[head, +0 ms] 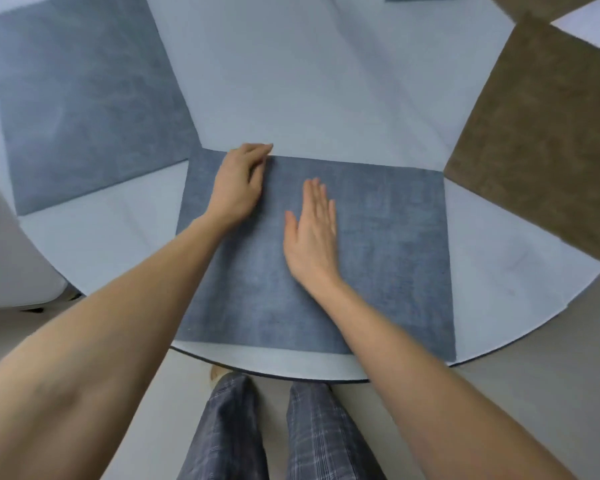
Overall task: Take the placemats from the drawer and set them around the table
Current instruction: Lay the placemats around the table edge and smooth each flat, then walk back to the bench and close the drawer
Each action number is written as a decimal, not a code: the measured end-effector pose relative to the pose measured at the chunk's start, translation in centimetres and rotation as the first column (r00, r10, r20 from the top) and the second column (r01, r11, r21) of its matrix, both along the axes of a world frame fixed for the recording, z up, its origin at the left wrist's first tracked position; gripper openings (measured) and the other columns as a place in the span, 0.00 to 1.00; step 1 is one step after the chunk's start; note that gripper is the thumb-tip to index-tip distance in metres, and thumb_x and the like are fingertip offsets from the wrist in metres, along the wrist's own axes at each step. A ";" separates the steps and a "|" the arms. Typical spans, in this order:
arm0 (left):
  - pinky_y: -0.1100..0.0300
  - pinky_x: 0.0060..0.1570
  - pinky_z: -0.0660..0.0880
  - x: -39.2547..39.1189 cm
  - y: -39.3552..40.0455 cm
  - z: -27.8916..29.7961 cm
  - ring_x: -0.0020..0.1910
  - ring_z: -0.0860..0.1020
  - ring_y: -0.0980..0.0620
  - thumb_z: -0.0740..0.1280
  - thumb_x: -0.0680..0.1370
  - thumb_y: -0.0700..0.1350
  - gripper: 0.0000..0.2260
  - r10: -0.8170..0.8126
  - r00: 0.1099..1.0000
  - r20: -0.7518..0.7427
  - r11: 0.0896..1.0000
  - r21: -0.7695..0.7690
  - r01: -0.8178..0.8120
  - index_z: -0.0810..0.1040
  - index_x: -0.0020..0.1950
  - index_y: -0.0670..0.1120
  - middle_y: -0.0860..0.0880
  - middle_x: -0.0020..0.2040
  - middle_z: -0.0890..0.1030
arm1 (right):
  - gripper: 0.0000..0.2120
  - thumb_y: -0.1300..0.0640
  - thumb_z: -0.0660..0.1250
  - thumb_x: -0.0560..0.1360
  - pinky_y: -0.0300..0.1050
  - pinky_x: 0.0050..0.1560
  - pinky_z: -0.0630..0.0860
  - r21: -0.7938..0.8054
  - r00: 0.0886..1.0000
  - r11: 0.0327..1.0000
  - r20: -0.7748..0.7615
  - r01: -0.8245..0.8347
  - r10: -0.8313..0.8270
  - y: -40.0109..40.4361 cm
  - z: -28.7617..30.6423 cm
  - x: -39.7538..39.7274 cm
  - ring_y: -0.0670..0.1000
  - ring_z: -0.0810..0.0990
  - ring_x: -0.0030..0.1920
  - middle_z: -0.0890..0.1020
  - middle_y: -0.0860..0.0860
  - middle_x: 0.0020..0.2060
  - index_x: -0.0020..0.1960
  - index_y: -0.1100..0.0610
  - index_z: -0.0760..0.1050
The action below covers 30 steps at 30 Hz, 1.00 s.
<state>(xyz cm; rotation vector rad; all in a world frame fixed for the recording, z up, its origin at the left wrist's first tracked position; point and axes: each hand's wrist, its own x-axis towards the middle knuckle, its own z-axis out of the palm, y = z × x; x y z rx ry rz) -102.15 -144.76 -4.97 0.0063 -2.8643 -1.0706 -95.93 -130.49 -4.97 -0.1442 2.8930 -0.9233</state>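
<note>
a blue-grey placemat (pixel 378 258) lies flat on the near edge of a round white table (pixel 309 91), its long side running across the person's front and its near corners close to the table's dark rim. the right hand (pixel 312 233) rests palm-down on the middle of the mat, fingers straight and together, thumb spread to the side. the left hand (pixel 238 187) sits at the mat's far left corner, fingers bent over the far edge with the tips reaching the bare tabletop; whether they pinch the edge or only press on it cannot be told. a second blue-grey placemat (pixel 84 105) lies to the left, angled along the table's curve, its near corner just beside the first mat. a brown placemat (pixel 541 140) lies to the right, likewise angled, its corner touching or nearly touching the near mat's far right corner. another brown mat's corner (pixel 541 3) shows at the top right. below the table, plaid trousers (pixel 274 434) stand over a pale floor (pixel 516 341).
</note>
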 end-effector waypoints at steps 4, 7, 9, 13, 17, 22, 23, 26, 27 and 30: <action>0.50 0.75 0.53 1.1 -5.5 -1.5 0.76 0.59 0.43 0.56 0.82 0.42 0.21 -0.126 0.986 0.106 0.954 -0.260 0.149 0.62 0.75 0.42 0.44 0.76 0.64 | 0.29 0.56 0.57 0.79 0.47 0.76 0.42 -0.003 0.996 1.000 0.081 0.027 -0.027 -6.3 -1.7 2.2 0.54 0.49 0.77 0.53 0.58 0.77 0.76 0.63 0.52; 0.51 0.76 0.42 1.1 -8.1 -2.6 0.78 0.46 0.44 0.51 0.83 0.55 0.26 -0.263 0.932 0.249 0.822 -0.448 0.351 0.49 0.79 0.50 0.46 0.79 0.47 | 0.29 0.50 0.56 0.78 0.51 0.75 0.49 0.238 0.995 0.967 -0.053 0.090 -0.080 -7.6 -3.3 2.9 0.53 0.54 0.77 0.57 0.55 0.76 0.76 0.59 0.56; 0.54 0.75 0.40 0.6 -9.1 -2.2 0.78 0.41 0.45 0.49 0.81 0.62 0.30 -0.259 0.913 0.314 0.796 -0.467 0.386 0.45 0.79 0.53 0.45 0.79 0.42 | 0.28 0.48 0.54 0.80 0.51 0.76 0.50 0.313 0.989 0.940 -0.080 0.140 -0.121 -7.9 -3.7 2.9 0.52 0.54 0.77 0.57 0.53 0.76 0.77 0.57 0.55; 0.55 0.76 0.40 1.3 -10.6 -1.8 0.78 0.40 0.47 0.47 0.79 0.65 0.37 -0.145 0.923 0.357 0.822 -0.476 0.313 0.40 0.78 0.43 0.43 0.78 0.39 | 0.28 0.47 0.50 0.81 0.49 0.76 0.47 0.383 0.992 0.915 -0.068 0.128 -0.110 -8.2 -3.7 2.9 0.51 0.51 0.77 0.54 0.52 0.77 0.77 0.57 0.51; 0.53 0.76 0.41 5.6 -11.6 -2.0 0.78 0.43 0.44 0.47 0.81 0.60 0.35 -0.099 0.939 0.330 0.828 -0.496 0.262 0.42 0.78 0.37 0.40 0.79 0.43 | 0.28 0.48 0.48 0.81 0.49 0.77 0.46 0.402 0.991 0.906 -0.062 0.131 -0.116 -8.5 -3.7 2.9 0.52 0.50 0.77 0.53 0.52 0.77 0.78 0.57 0.50; 0.47 0.76 0.48 17.9 -10.8 -2.9 0.78 0.49 0.41 0.47 0.80 0.60 0.33 -0.337 0.901 0.272 0.776 -0.462 0.430 0.51 0.78 0.39 0.39 0.78 0.51 | 0.28 0.48 0.48 0.82 0.50 0.77 0.45 0.431 0.993 0.894 -0.044 0.121 -0.113 -8.7 -3.5 3.0 0.52 0.49 0.77 0.51 0.53 0.77 0.78 0.57 0.49; 0.47 0.76 0.48 19.2 -11.1 -3.1 0.78 0.50 0.41 0.47 0.80 0.61 0.34 -0.345 0.897 0.277 0.761 -0.476 0.440 0.51 0.78 0.39 0.38 0.78 0.51 | 0.28 0.48 0.47 0.82 0.50 0.77 0.45 0.434 0.993 0.893 -0.041 0.119 -0.113 -8.7 -3.5 3.1 0.52 0.49 0.77 0.51 0.53 0.77 0.78 0.58 0.49; 0.49 0.77 0.45 19.7 -12.0 -2.6 0.78 0.46 0.43 0.44 0.80 0.63 0.35 -0.366 0.880 0.303 0.693 -0.542 0.475 0.46 0.78 0.41 0.39 0.78 0.47 | 0.28 0.48 0.47 0.82 0.50 0.77 0.44 0.449 0.995 0.888 -0.021 0.100 -0.102 -8.8 -3.2 3.1 0.52 0.48 0.77 0.50 0.54 0.78 0.78 0.58 0.47; 0.50 0.77 0.43 19.5 -12.1 -2.3 0.78 0.43 0.44 0.44 0.80 0.63 0.35 -0.374 0.867 0.329 0.677 -0.542 0.497 0.43 0.78 0.42 0.40 0.78 0.44 | 0.28 0.48 0.46 0.82 0.50 0.77 0.44 0.453 0.996 0.888 0.000 0.082 -0.092 -8.7 -3.1 3.1 0.52 0.47 0.77 0.49 0.54 0.78 0.78 0.58 0.47; 0.52 0.77 0.41 19.1 -12.2 -1.0 0.78 0.41 0.45 0.47 0.80 0.65 0.36 -0.377 0.836 0.400 0.667 -0.510 0.544 0.41 0.78 0.44 0.42 0.79 0.41 | 0.28 0.47 0.47 0.82 0.51 0.76 0.43 0.443 0.993 0.897 0.101 0.003 -0.054 -7.6 -2.2 4.1 0.53 0.45 0.77 0.47 0.54 0.78 0.78 0.57 0.45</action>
